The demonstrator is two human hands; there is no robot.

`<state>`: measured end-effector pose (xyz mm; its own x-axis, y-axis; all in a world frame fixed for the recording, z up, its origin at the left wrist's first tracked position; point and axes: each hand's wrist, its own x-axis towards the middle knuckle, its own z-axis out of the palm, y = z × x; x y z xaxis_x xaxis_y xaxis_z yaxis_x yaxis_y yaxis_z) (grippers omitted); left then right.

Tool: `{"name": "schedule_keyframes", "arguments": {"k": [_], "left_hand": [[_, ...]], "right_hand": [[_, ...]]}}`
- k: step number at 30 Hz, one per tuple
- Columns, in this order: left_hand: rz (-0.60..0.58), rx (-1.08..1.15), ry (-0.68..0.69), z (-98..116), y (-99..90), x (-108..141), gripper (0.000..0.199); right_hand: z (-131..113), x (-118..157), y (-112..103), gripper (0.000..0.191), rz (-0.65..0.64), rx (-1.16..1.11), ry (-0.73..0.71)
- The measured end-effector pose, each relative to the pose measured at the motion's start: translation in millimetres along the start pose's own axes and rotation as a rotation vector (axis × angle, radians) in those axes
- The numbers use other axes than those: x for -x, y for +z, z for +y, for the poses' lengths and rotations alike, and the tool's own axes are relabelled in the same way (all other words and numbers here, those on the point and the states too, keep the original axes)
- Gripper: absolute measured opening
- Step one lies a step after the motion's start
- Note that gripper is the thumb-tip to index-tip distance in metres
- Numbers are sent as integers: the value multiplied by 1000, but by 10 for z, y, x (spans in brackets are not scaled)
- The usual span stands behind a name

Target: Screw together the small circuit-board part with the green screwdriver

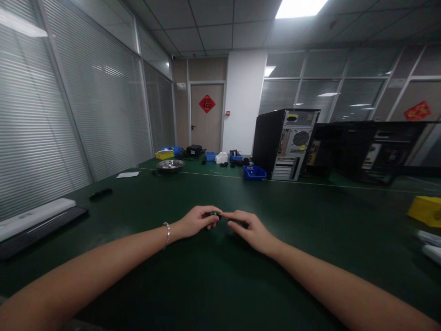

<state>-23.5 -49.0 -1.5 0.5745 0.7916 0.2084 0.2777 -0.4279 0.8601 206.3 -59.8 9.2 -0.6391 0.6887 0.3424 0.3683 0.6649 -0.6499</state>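
Observation:
In the middle of the dark green table, my left hand (199,221) is closed, its thumb and fingers pinching a small, dark, rounded object (215,214) with a green glint. Its exact kind is too small to tell. My right hand (253,230) lies just to the right, index finger stretched out so that its tip reaches the left fingertips and the edge of the small object. The right thumb stands apart from that index finger. Something dark shows by the thumb tip, perhaps only shadow. The other right fingers are partly hidden.
A keyboard (41,230) lies at the left, with a small dark item (100,193) beyond it. Farther back are a metal bowl (170,165), a blue bin (254,173) and a computer tower (289,145). A yellow bin (425,210) stands at the right edge.

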Motion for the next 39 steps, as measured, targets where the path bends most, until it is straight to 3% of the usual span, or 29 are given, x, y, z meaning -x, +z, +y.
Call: {"name": "schedule_keyframes", "arguments": {"k": [7,15,21,26,32,39], "left_hand": [[-24,76,-18,0,28,-16,29],[124,150,-2,-23,-26,-47,25],[169,300,8,-18,-62,-48,21],[201,453,-21,-84,-44,-65,33],[152,252,-32,-105,-78,-61,23],[156,206,-71,-202,-44,-67,33]], "right_hand": [[88,-19,43,35,34,7,-29],[101,-20,51,34,83,0,-21],[109,-9,47,35,84,-1,-8],[66,-4,36,35,73,-14,-12],[61,-6,31,35,71,8,-18],[12,-4,31,35,72,41,-16]]}}
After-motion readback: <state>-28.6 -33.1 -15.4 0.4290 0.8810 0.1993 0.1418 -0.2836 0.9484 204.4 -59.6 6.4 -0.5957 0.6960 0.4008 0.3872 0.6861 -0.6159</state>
